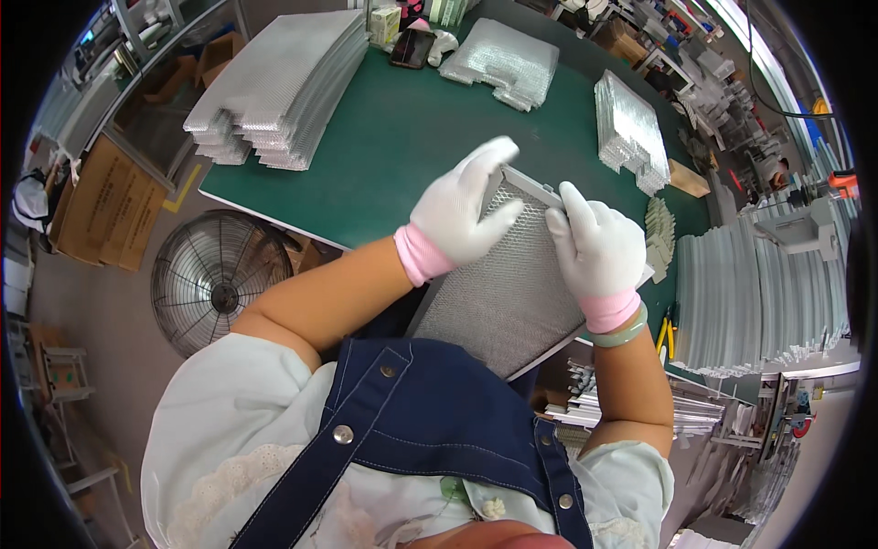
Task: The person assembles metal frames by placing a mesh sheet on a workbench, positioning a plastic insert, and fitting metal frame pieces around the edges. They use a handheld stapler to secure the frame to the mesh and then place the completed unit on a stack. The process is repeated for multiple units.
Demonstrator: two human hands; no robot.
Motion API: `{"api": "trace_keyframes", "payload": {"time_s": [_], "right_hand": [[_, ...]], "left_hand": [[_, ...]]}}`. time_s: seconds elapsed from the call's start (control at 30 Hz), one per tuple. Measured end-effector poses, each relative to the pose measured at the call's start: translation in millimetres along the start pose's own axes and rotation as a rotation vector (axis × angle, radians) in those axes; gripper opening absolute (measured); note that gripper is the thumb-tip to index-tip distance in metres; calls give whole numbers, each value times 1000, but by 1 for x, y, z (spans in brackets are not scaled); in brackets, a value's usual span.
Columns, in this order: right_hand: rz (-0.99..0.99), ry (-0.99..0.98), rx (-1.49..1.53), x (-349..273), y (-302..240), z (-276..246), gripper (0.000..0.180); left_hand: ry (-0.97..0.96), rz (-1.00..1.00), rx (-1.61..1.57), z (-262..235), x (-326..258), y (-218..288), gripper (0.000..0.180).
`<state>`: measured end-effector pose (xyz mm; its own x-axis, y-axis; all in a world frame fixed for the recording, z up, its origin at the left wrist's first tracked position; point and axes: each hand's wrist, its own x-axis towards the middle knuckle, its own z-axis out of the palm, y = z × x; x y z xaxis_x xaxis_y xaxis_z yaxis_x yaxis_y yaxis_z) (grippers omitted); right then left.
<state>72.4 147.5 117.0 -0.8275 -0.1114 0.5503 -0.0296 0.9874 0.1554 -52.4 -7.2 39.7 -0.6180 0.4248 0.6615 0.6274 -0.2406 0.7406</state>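
A grey metal mesh filter panel (503, 297) with a thin metal frame tilts across the near table edge, its lower end by my apron. My left hand (457, 215), in a white glove with a pink cuff, is at the panel's upper left corner. Its fingers stretch out along the rim, and the thumb is spread apart over the mesh. At the upper right corner, my right hand (599, 247), gloved alike, has its thumb and forefinger closed on the end of the frame's top strip (533, 187). Its other fingers are curled.
The green table (393, 156) bears stacked mesh sheets (283, 78) at far left, smaller stacks (503, 59) (631, 128) at the back and right, and a phone (412, 48). Many metal frame strips (750, 293) stand at right by yellow-handled pliers (668, 334). A floor fan (222, 284) stands left.
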Motion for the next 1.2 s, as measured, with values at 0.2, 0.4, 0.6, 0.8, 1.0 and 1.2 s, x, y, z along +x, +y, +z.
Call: {"api": "trace_keyframes", "payload": {"time_s": [0.2, 0.4, 0.6, 0.8, 1.0, 1.2], "right_hand": [[35, 157, 132, -17, 13, -28, 27], [474, 648, 734, -27, 14, -90, 22], [489, 821, 995, -121, 40, 18, 24], [484, 139, 633, -161, 70, 72, 31], [1071, -411, -78, -193, 168, 93, 34], [997, -191, 263, -200, 179, 92, 30]], "left_hand": [[-81, 34, 182, 15, -28, 30, 54], [-233, 549, 577, 5, 79, 144, 57], [-350, 939, 584, 74, 101, 115, 66], [-370, 572, 460, 109, 21, 36, 54], [-477, 579, 354, 110, 26, 35, 45], [-418, 497, 415, 104, 35, 43, 56]]}}
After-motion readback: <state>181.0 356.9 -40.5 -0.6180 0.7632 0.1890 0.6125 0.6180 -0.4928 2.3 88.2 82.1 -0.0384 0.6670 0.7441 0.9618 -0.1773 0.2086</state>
